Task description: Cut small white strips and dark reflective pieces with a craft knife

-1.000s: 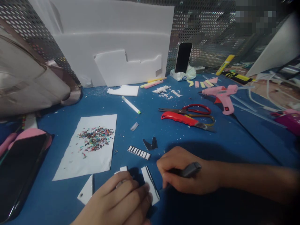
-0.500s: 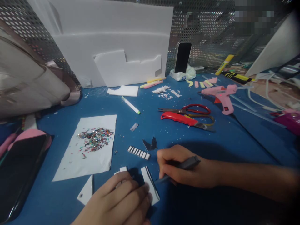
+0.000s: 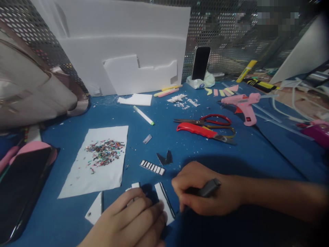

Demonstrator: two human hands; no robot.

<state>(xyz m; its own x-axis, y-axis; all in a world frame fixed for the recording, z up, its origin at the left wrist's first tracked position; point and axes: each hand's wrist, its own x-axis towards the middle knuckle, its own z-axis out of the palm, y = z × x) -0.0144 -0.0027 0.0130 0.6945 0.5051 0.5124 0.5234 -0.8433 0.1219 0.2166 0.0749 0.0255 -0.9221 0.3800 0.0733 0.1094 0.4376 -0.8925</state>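
My right hand (image 3: 203,188) is closed around a dark grey marker pen (image 3: 210,187). The pen's tip end is hidden in shadow by the fingers, close to the lower right end of a white foam-board strip (image 3: 164,202). A black line runs along that strip's right edge. My left hand (image 3: 133,219) presses the strip down with its fingertips, fingers together. Partly under the left fingers is another white piece (image 3: 135,185). Just above lie a black-and-white striped strip (image 3: 152,167) and two pointed black pieces (image 3: 165,157).
Left of the hands are a paper with glitter bits (image 3: 79,181), a white triangular piece (image 3: 94,210) and a phone (image 3: 23,192). Scissors (image 3: 216,120), a red-handled knife (image 3: 196,130) and a pink glue gun (image 3: 244,103) lie beyond. A second phone (image 3: 201,63) stands behind.
My right hand has moved slightly down with the marker pen, toward the strip's lower end. The black edge line looks darker and longer. My left hand stays in place.
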